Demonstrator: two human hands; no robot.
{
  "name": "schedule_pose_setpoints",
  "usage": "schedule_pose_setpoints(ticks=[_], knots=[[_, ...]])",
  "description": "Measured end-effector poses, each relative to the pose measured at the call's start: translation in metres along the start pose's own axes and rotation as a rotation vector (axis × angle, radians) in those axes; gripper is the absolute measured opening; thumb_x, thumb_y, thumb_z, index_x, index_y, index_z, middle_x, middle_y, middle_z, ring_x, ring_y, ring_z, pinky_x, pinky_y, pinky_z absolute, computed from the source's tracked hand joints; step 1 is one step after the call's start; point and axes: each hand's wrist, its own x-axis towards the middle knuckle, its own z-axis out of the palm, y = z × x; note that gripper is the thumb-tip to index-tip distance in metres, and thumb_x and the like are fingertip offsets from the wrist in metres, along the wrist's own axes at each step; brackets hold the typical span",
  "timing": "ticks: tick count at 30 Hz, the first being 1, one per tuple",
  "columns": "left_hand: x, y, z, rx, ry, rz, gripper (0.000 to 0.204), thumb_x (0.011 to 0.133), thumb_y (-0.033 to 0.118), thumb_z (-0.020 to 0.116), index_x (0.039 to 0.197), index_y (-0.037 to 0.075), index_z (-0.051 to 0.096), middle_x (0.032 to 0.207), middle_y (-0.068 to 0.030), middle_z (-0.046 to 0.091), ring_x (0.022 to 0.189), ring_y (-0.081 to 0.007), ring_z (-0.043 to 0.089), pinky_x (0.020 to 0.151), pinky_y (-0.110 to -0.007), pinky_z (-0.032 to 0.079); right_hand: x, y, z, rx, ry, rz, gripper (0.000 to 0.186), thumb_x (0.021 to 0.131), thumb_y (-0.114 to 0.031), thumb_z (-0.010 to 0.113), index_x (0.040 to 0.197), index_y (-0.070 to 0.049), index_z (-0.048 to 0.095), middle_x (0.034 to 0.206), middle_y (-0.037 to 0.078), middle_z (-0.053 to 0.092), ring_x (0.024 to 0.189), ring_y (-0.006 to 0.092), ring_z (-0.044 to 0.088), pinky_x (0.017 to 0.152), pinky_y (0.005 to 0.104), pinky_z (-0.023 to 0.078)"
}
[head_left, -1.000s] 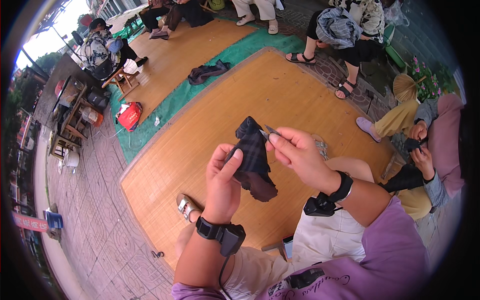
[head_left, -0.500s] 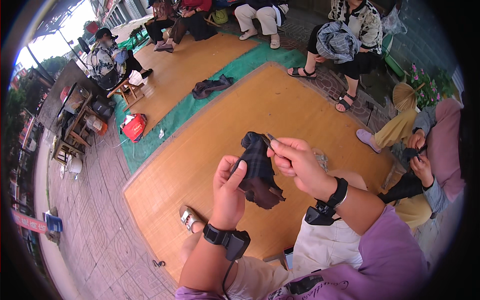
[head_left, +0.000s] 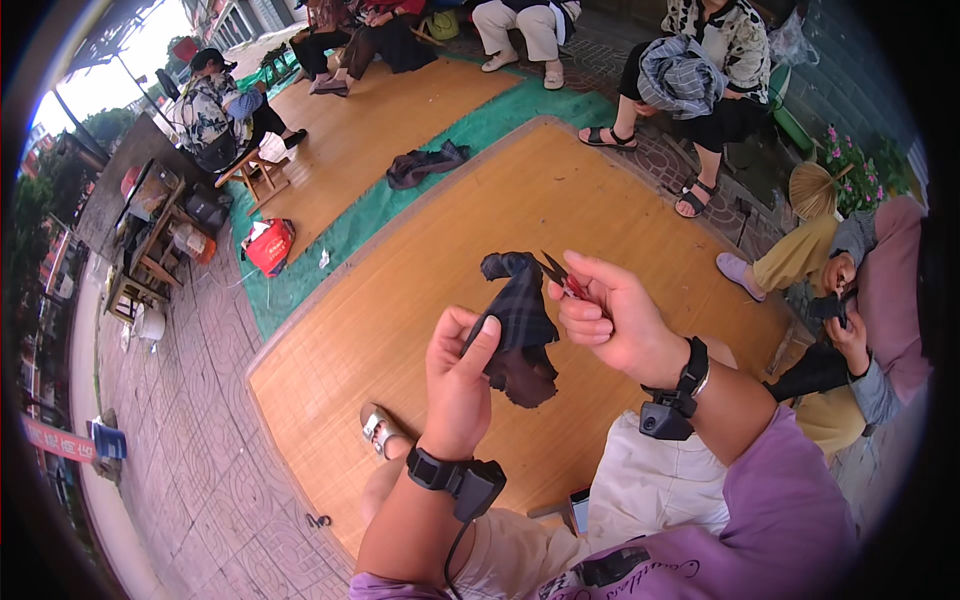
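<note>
In front of me a dark plaid piece of cloth [head_left: 522, 318] hangs from my left hand [head_left: 462, 365], pinched between thumb and fingers. Its lower part is brownish with a ragged edge, and its upper end curls over to the left. My right hand [head_left: 612, 310] is closed round small red-handled scissors [head_left: 571, 284]. Their dark pointed blades stand a little apart, aimed up and left, close to the cloth's upper right edge. Whether the tips touch the cloth I cannot tell.
A tan mat [head_left: 420, 270] spreads below my hands, with green sheeting [head_left: 520, 113] beyond it. A crumpled dark cloth [head_left: 425, 165] and a red bag [head_left: 268, 247] lie past the mat. At right a seated person [head_left: 850, 300] handles dark cloth; several others sit farther off.
My right hand has shifted slightly right and up, away from the cloth. The scissors' blades and red handle now show more plainly. My left hand stays nearly in place.
</note>
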Motion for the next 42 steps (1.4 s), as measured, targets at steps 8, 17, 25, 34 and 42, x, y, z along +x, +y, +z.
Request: schedule_pose_setpoints(ticks=[8, 17, 25, 34, 42], knots=[[-0.002, 0.0, -0.001, 0.004, -0.024, 0.036, 0.01, 0.101, 0.011, 0.058, 0.093, 0.009, 0.053, 0.091, -0.0018, 0.067, 0.082, -0.0072, 0.061, 0.077, -0.025, 0.048, -0.003, 0.005, 0.003, -0.095, -0.011, -0.113, 0.046, 0.102, -0.045, 0.047, 0.088, -0.004, 0.061, 0.055, -0.005, 0.037, 0.045, 0.0049, 0.029, 0.042, 0.0204, 0.023], [-0.005, 0.003, 0.003, -0.001, -0.042, 0.072, 0.008, 0.099, 0.007, 0.059, 0.094, 0.009, 0.052, 0.091, -0.0023, 0.068, 0.081, -0.007, 0.062, 0.076, -0.025, 0.048, -0.002, 0.011, -0.001, -0.12, -0.035, -0.201, 0.047, 0.104, -0.043, 0.044, 0.086, -0.004, 0.061, 0.053, -0.005, 0.036, 0.043, 0.0056, 0.028, 0.042, 0.0213, 0.022], [-0.008, 0.006, -0.002, 0.037, -0.027, 0.126, 0.012, 0.099, 0.008, 0.061, 0.093, 0.006, 0.051, 0.088, -0.0043, 0.068, 0.077, -0.0066, 0.062, 0.071, -0.023, 0.048, -0.008, 0.008, -0.002, -0.272, -0.04, -0.299, 0.046, 0.105, -0.038, 0.042, 0.085, -0.002, 0.064, 0.053, -0.003, 0.042, 0.045, 0.0053, 0.029, 0.044, 0.0228, 0.022], [-0.013, 0.011, -0.011, 0.02, -0.048, 0.148, 0.011, 0.099, 0.009, 0.06, 0.093, 0.007, 0.051, 0.087, -0.0035, 0.067, 0.076, -0.0072, 0.061, 0.07, -0.023, 0.048, -0.017, 0.014, -0.006, -0.684, 0.004, -0.573, 0.043, 0.105, -0.03, 0.044, 0.08, 0.0, 0.062, 0.057, -0.003, 0.046, 0.05, 0.0037, 0.035, 0.049, 0.0222, 0.026], [-0.009, 0.015, -0.014, -0.082, -0.003, 0.053, 0.01, 0.099, 0.013, 0.058, 0.093, 0.009, 0.052, 0.086, -0.0012, 0.065, 0.075, -0.0074, 0.061, 0.068, -0.022, 0.049, -0.009, 0.005, -0.016, -0.742, 0.103, -0.729, 0.016, 0.098, -0.02, 0.062, 0.094, -0.004, 0.059, 0.071, -0.009, 0.043, 0.063, 0.0002, 0.036, 0.056, 0.02, 0.03]])
